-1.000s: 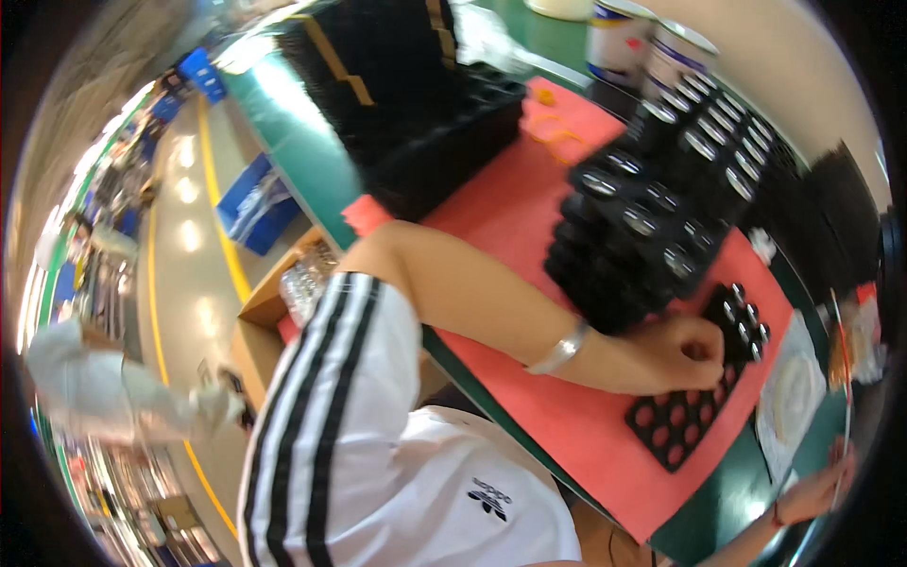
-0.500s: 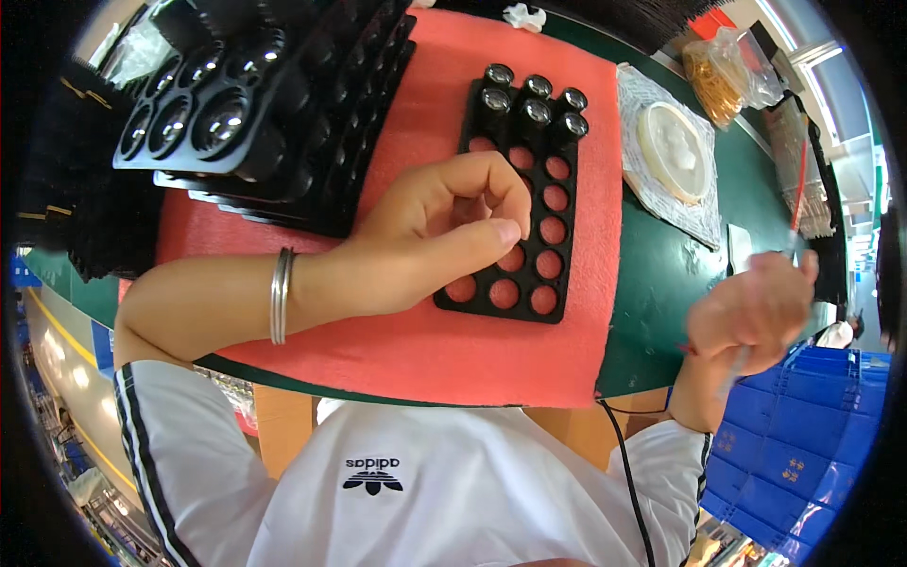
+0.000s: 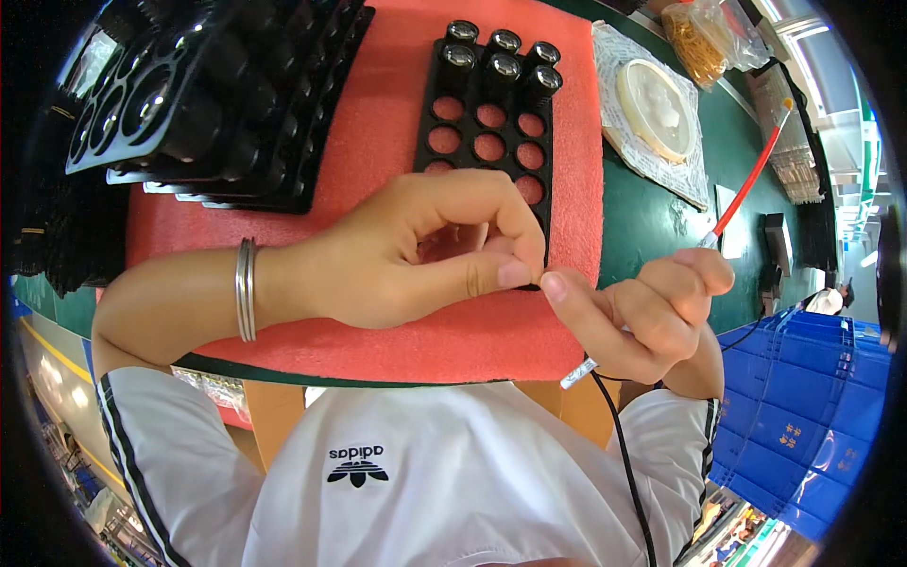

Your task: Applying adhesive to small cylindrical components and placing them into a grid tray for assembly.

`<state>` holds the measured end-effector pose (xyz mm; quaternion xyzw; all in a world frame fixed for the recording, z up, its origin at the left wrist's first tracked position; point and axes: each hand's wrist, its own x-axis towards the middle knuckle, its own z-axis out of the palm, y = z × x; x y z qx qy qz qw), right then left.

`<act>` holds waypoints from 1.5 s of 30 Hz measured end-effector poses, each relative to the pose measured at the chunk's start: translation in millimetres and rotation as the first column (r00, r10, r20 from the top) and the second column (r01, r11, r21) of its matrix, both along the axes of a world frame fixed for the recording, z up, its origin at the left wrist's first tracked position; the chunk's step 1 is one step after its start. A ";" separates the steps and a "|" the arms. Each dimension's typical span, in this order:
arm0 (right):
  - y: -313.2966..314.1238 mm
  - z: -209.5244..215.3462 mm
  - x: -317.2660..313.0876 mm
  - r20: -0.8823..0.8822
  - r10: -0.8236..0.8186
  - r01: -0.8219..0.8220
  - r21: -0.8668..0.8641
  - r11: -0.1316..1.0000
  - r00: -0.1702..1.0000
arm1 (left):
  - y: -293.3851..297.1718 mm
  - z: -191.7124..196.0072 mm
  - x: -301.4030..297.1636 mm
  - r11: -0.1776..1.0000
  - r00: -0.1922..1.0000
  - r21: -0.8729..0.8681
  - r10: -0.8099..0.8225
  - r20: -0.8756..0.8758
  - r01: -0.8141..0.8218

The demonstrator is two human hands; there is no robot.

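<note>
My left hand (image 3: 425, 250) is closed in a pinch above the near end of the black perforated tray (image 3: 467, 142). Whatever is between its thumb and forefinger is too small or hidden to make out. My right hand (image 3: 652, 307) grips a thin red brush-like stick (image 3: 746, 194) with a yellowish tip pointing up and away. Its silvery lower end sticks out below the palm. The right forefinger's tip almost meets the left fingertips. Several black cylinders with shiny lens-like tops (image 3: 504, 66) stand at the tray's far end; round holes nearer me show the red mat (image 3: 378, 340).
At left, black trays (image 3: 236, 113) with round cups are stacked. Right of the mat, a round whitish dish (image 3: 654, 109) rests on a printed sheet. Behind it lies a clear bag of yellowish pieces (image 3: 697, 42). Blue crates (image 3: 794, 406) stand at lower right; a black cable (image 3: 619, 454) hangs near me.
My right hand has come left with the red stick, up to my left fingertips. My left hand stays pinched. The surroundings have shifted up and left in the picture.
</note>
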<state>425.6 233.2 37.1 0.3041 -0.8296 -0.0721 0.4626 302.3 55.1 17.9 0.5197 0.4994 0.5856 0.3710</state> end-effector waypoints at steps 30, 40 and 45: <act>1.3 5.5 8.9 0.061 0.047 -0.047 -0.007 0.999 0.997 | -2.7 1.3 21.7 0.985 0.904 -0.114 -0.071 0.421 0.130; 1.7 3.8 7.5 0.048 0.070 -0.069 -0.016 0.997 0.996 | -2.3 1.4 22.4 0.986 0.884 -0.092 -0.079 0.461 0.136; 2.4 3.3 7.4 0.051 0.070 -0.069 -0.015 0.997 0.996 | -1.2 0.0 21.8 0.988 0.878 -0.075 -0.082 0.472 0.133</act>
